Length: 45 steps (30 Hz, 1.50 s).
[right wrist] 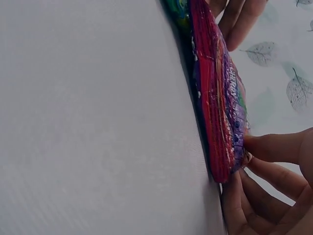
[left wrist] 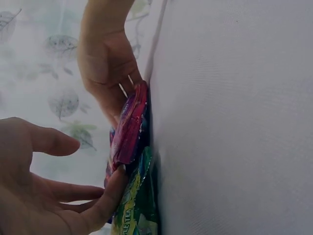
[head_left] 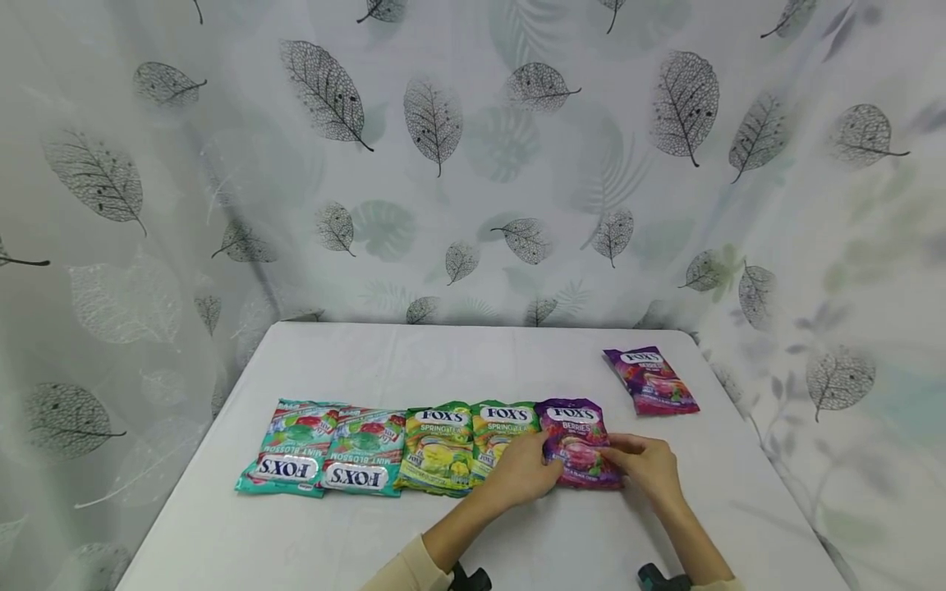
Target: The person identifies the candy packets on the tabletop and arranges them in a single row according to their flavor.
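A purple Fox's Berries candy bag (head_left: 575,427) lies flat at the right end of a row of candy bags. My right hand (head_left: 650,469) pinches its right edge between thumb and fingers; the right wrist view shows the fingertips on the purple bag's edge (right wrist: 220,98). My left hand (head_left: 523,472) is at the bag's left side. In the left wrist view, its fingers (left wrist: 110,193) touch the bag's edge while the thumb stands apart. Just left of the purple bag lies a green-yellow Spring Tea candy bag (head_left: 502,419), partly hidden by my left hand.
Another Spring Tea bag (head_left: 438,447) and two teal Mint Blossom bags (head_left: 364,451) continue the row leftward, the teal ones with their lettering upside down. A second purple Berries bag (head_left: 654,382) lies at the back right of the white table (head_left: 443,361). A leaf-patterned curtain (head_left: 473,189) hangs behind.
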### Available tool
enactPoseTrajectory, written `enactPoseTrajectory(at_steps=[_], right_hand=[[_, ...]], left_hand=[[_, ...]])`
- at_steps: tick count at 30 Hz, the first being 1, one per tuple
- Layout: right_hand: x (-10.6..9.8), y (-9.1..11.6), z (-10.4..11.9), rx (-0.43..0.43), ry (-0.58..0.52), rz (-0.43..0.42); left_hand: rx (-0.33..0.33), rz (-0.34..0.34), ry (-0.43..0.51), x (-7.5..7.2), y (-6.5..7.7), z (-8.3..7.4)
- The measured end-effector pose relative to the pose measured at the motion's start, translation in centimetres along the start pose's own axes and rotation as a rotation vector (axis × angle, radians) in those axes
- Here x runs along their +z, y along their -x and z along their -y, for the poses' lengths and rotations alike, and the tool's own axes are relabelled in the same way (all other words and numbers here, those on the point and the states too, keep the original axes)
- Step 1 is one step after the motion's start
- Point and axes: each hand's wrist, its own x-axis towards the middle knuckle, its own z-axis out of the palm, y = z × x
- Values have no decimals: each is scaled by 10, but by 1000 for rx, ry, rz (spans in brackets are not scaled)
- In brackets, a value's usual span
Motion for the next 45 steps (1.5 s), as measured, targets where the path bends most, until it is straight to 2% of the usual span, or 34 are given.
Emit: enactPoseTrajectory(at_steps=[5, 11, 15, 21, 27, 34, 40, 45], right_hand=[[-6, -3, 2, -38, 24, 32], [-15, -8, 1, -33, 29, 36], [-23, -16, 1, -51, 56, -8], [-40, -32, 7, -89, 41, -83], [-59, -47, 12, -81, 30, -147], [-75, -72, 7, -27, 94, -250], [-81, -92, 4, -21, 111, -296], [-81, -103, 1, -9, 105, -335]], left_hand=[[-15, -22, -44, -3, -1, -2], [-5, -71, -39, -6, -7, -8], [3, -75, -24, -6, -16, -14], [57, -69, 3, -4, -35, -24], [93, -33, 12, 5, -59, -32], [78, 34, -42, 19, -83, -37], [115, 68, -33, 33, -99, -39], [98, 86, 13, 44, -109, -41]])
